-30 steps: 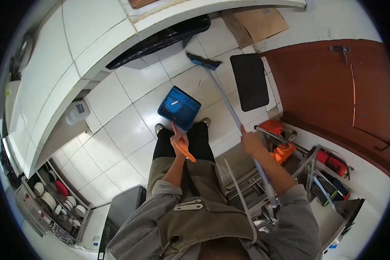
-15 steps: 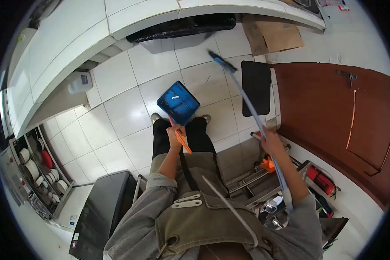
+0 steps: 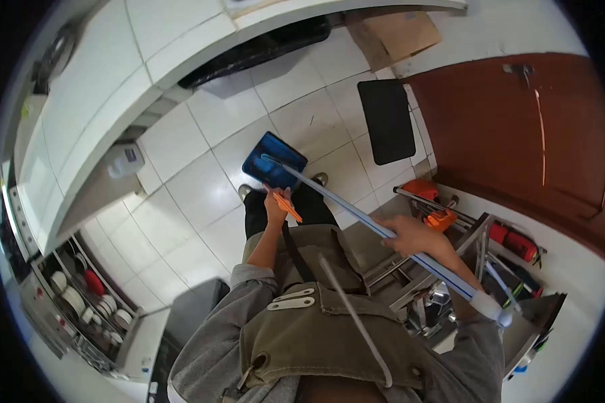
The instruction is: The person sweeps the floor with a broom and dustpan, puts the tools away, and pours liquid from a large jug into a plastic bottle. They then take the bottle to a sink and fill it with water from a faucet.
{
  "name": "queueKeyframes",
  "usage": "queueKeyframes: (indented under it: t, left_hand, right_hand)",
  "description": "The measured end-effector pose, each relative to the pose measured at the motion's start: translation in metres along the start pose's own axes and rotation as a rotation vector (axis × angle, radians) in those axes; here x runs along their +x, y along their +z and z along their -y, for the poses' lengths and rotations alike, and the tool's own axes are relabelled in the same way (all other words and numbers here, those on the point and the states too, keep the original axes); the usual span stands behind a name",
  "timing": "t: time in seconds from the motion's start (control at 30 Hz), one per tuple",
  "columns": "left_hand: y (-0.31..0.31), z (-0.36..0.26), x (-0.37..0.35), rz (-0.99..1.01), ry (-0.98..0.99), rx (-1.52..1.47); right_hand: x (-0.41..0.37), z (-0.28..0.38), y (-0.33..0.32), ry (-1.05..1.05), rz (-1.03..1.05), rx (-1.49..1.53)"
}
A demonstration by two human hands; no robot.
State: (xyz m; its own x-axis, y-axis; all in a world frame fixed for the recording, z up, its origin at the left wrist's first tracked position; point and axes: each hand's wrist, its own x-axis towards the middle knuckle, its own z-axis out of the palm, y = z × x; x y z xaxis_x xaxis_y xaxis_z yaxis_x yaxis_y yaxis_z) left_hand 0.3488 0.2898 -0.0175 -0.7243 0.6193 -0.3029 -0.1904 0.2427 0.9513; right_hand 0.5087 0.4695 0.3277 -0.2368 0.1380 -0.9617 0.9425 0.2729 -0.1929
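Observation:
A blue dustpan [image 3: 265, 142] lies just above the tiled floor in front of my feet, with its orange handle [image 3: 290, 209] toward me. My left hand [image 3: 276, 199] is closed round that handle. In my right hand [image 3: 413, 235] is the long light-blue stick of a broom [image 3: 343, 201], gripped about midway along. The stick slants from beside my right arm down to the dustpan. Its head is over the pan, and its bristles are hard to make out there. Whether the pan touches the floor, I cannot tell.
A black mat [image 3: 387, 122] lies near the brown door [image 3: 497, 127]. At the back are a cardboard box [image 3: 410, 39] and a black bag [image 3: 262, 50]. A plastic jug [image 3: 125, 161] and dish rack [image 3: 91, 305] are left; an open drawer [image 3: 474, 252] is right.
The broom's head has moved from the floor near the mat leftward to the dustpan. My right hand has shifted slightly down and left. The view has turned a little.

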Motion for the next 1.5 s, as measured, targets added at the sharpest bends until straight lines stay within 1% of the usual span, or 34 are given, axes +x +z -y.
queueKeyframes:
  t: [0.07, 0.1, 0.13, 0.17, 0.2, 0.23, 0.27, 0.3, 0.33, 0.4, 0.43, 0.47, 0.53, 0.6, 0.63, 0.7, 0.73, 0.77, 0.8, 0.83, 0.9, 0.93, 0.97, 1.0, 1.07, 1.13, 1.17, 1.2, 1.27, 1.33, 1.4, 1.43, 1.47, 1.5]
  left_hand:
    - [-0.004, 0.004, 0.006, 0.128, 0.138, 0.390]
    - [-0.002, 0.003, 0.010, 0.165, 0.088, 0.435]
    - [0.003, -0.005, 0.021, 0.214, 0.157, 0.508]
    - [0.012, -0.011, 0.029, 0.257, 0.146, 0.532]
    - [0.023, -0.038, 0.034, 0.298, 0.130, 0.558]
    - [0.032, -0.044, 0.040, 0.407, 0.033, 0.301]
    - [0.041, -0.049, 0.044, 0.438, 0.055, 0.310]
    - [0.052, -0.068, 0.045, 0.467, 0.148, 0.341]
    - [0.064, -0.080, 0.046, 0.497, 0.243, 0.369]
    - [0.085, -0.091, 0.055, 0.568, 0.465, 0.478]
    - [0.098, -0.083, 0.058, 0.516, 0.533, 0.486]
    - [0.106, -0.065, 0.072, 0.557, 0.521, 0.463]
    - [0.140, -0.117, 0.061, 0.664, 0.308, 0.295]
    - [0.171, -0.139, 0.074, 0.629, 0.343, 0.374]
    - [0.189, -0.157, 0.079, 0.645, 0.246, 0.419]
    - [0.225, -0.190, 0.077, 0.640, 0.296, 0.349]
    - [0.242, -0.203, 0.078, 0.632, 0.331, 0.333]
    - [0.253, -0.210, 0.088, 0.644, 0.317, 0.404]
    - [0.266, -0.235, 0.088, 0.680, 0.347, 0.506]
    - [0.278, -0.249, 0.089, 0.661, 0.330, 0.440]
    - [0.304, -0.258, 0.101, 0.630, 0.328, 0.279]
    - [0.320, -0.267, 0.104, 0.586, 0.279, 0.247]
    - [0.337, -0.278, 0.105, 0.587, 0.236, 0.207]
    - [0.351, -0.286, 0.107, 0.585, 0.193, 0.169]
    - [0.378, -0.293, 0.116, 0.571, 0.195, 0.151]
    - [0.405, -0.298, 0.131, 0.551, 0.210, 0.122]
    - [0.420, -0.302, 0.140, 0.546, 0.201, 0.084]
    - [0.430, -0.306, 0.142, 0.533, 0.179, 0.051]
    - [0.456, -0.317, 0.147, 0.491, 0.168, 0.047]
    - [0.476, -0.321, 0.161, 0.508, 0.121, -0.002]
    - [0.486, -0.322, 0.176, 0.534, 0.115, 0.074]
    - [0.495, -0.327, 0.175, 0.492, 0.105, 0.054]
    - [0.504, -0.334, 0.174, 0.452, 0.097, 0.032]
    - [0.510, -0.340, 0.173, 0.427, 0.050, 0.055]
  right_hand:
    - [-0.035, -0.025, 0.018, -0.077, -0.022, 0.096]
    - [-0.053, -0.032, 0.026, -0.075, -0.059, 0.131]
    - [-0.074, -0.038, 0.034, -0.031, -0.069, 0.279]
    - [-0.091, -0.049, 0.045, 0.008, -0.077, 0.429]
    - [-0.102, -0.067, 0.059, 0.006, -0.107, 0.467]
    - [-0.110, -0.090, 0.076, -0.041, -0.155, 0.678]
    - [-0.115, -0.115, 0.095, -0.093, -0.202, 0.886]
    - [-0.116, -0.144, 0.120, -0.117, -0.227, 1.023]
    - [-0.124, -0.157, 0.134, -0.123, -0.252, 1.055]
    - [-0.140, -0.183, 0.153, -0.095, -0.319, 1.413]
    - [-0.151, -0.192, 0.156, -0.063, -0.344, 1.457]
    - [-0.153, -0.204, 0.166, -0.060, -0.361, 1.495]
    - [-0.149, -0.226, 0.186, -0.182, -0.423, 1.607]
    - [-0.145, -0.234, 0.187, -0.171, -0.450, 1.715]
    - [-0.143, -0.241, 0.187, -0.161, -0.482, 1.728]
    - [-0.136, -0.261, 0.187, -0.140, -0.543, 1.759]
    - [-0.129, -0.278, 0.188, -0.152, -0.538, 1.778]
    - [-0.121, -0.295, 0.191, -0.118, -0.561, 1.783]
    - [-0.114, -0.305, 0.187, -0.081, -0.582, 1.788]
    - [-0.115, -0.312, 0.171, -0.062, -0.543, 1.809]
    - [-0.080, -0.331, 0.167, -0.089, -0.557, 1.878]
    - [-0.058, -0.342, 0.167, -0.106, -0.568, 1.927]
    - [-0.038, -0.348, 0.161, -0.051, -0.594, 1.930]
    - [-0.013, -0.354, 0.158, -0.046, -0.589, 1.935]
    - [0.038, -0.366, 0.146, -0.189, -0.644, 2.263]
    - [0.081, -0.371, 0.128, -0.146, -0.682, 2.201]
    - [0.092, -0.369, 0.113, -0.093, -0.703, 2.215]
    - [0.094, -0.374, 0.107, -0.087, -0.697, 2.212]
    - [0.098, -0.390, 0.094, -0.181, -0.710, 2.413]
    - [0.089, -0.403, 0.080, -0.167, -0.717, 2.377]
    - [0.072, -0.411, 0.074, -0.150, -0.705, 2.299]
    - [0.059, -0.415, 0.065, -0.060, -0.683, 2.250]
    - [0.038, -0.419, 0.060, -0.050, -0.654, 2.418]
    - [0.020, -0.424, 0.056, -0.038, -0.625, 2.585]
